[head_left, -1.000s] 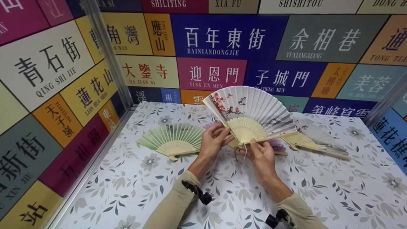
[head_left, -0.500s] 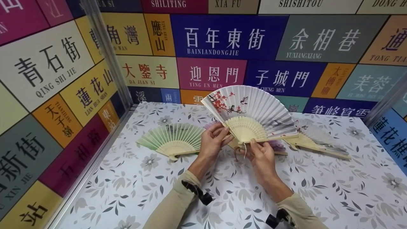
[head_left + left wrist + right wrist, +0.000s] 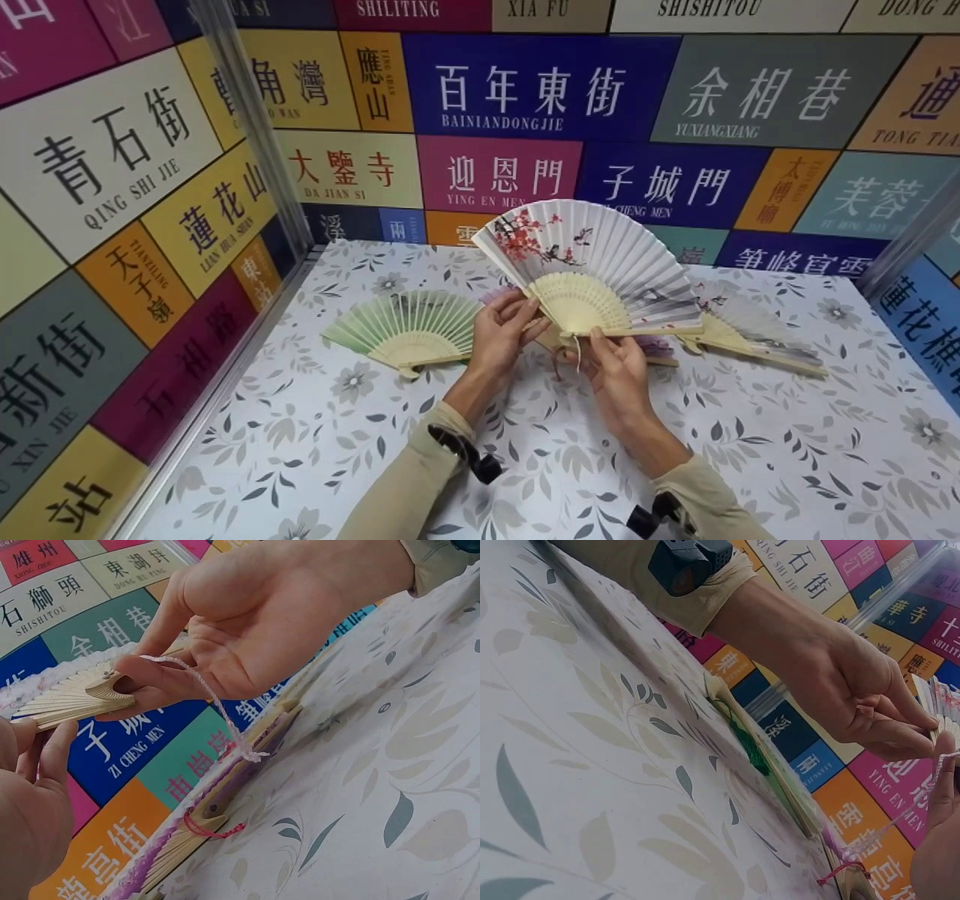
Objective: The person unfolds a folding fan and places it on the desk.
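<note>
Both hands hold up a white folding fan (image 3: 600,247), spread wide, with red blossoms, small birds and grey hills painted on it. The left hand (image 3: 501,337) pinches its left outer stick between thumb and fingers. At the pivot end, the right hand (image 3: 619,367) grips the right outer stick, thumb on top. A white cord loop (image 3: 206,682) dangles from the pivot beside the right hand. Behind the hands, a purple fan (image 3: 660,346) with a red cord (image 3: 206,829) stands spread on the table, largely covered in the head view.
Left of the hands a green fan (image 3: 412,330) stands spread. On the right is another pale fan (image 3: 765,341) with a dark floral print. The table (image 3: 375,450) has a leaf-patterned cover, and colourful sign-printed walls (image 3: 540,82) rise behind and at the left.
The white fan has spread and tilted: its right outer stick has dropped to nearly level, its left edge has shifted slightly left, and more of the blossoms show. Both hands stay almost still.
</note>
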Demonstrator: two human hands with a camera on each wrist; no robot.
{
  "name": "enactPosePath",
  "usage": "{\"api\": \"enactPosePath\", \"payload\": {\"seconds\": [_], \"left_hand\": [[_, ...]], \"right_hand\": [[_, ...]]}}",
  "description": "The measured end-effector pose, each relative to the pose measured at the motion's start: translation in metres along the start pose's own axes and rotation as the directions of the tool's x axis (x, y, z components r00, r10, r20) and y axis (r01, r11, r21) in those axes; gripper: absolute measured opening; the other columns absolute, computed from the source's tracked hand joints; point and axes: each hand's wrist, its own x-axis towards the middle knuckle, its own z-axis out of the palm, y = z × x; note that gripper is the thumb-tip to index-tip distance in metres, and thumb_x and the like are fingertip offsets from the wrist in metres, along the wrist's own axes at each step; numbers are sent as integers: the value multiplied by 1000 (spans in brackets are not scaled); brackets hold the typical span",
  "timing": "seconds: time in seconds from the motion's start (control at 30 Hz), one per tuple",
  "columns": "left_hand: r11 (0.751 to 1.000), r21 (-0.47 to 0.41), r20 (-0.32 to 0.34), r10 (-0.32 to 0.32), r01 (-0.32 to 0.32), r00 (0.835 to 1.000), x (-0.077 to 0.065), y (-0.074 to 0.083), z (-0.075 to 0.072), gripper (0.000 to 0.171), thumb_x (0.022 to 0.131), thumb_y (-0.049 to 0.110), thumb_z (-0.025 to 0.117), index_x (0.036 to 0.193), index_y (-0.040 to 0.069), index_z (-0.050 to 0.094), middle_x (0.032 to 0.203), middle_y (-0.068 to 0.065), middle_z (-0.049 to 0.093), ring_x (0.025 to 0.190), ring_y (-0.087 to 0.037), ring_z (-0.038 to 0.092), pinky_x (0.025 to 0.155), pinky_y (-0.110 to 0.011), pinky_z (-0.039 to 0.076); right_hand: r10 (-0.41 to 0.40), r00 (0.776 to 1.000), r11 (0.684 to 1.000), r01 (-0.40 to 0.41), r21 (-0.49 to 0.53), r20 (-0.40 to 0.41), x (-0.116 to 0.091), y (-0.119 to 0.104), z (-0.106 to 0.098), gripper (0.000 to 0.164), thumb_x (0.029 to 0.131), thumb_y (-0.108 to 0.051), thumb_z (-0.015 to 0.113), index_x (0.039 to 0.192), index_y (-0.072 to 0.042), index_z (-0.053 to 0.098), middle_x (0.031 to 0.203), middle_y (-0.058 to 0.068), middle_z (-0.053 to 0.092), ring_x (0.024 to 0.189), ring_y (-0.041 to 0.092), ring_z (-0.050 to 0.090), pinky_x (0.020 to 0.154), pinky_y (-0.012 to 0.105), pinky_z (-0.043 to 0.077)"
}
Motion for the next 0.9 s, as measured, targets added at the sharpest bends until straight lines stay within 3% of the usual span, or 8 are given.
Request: {"api": "enactPosePath", "payload": {"seconds": [0.33,0.9], "left_hand": [[1000,-24,-2,5,-5,1000,0,0,0,33,97,5,66,127,-5,58,111,-17,71,97,-23,73,92,-37,61],[999,-38,1,10,-10,1000,0,-2,0,32,97,10,67,125,-4,59,108,-14,71,104,-29,69,90,-33,62]], "right_hand": [[0,1000,1000,0,9,26,-1,0,1,32,105,-16,54,131,-2,41,105,8,72,96,17,73,85,30,64],[-13,999,1000,13,3,51,0,0,0,34,104,-16,55,131,-1,41,106,8,73,97,18,73,86,32,64]]}}
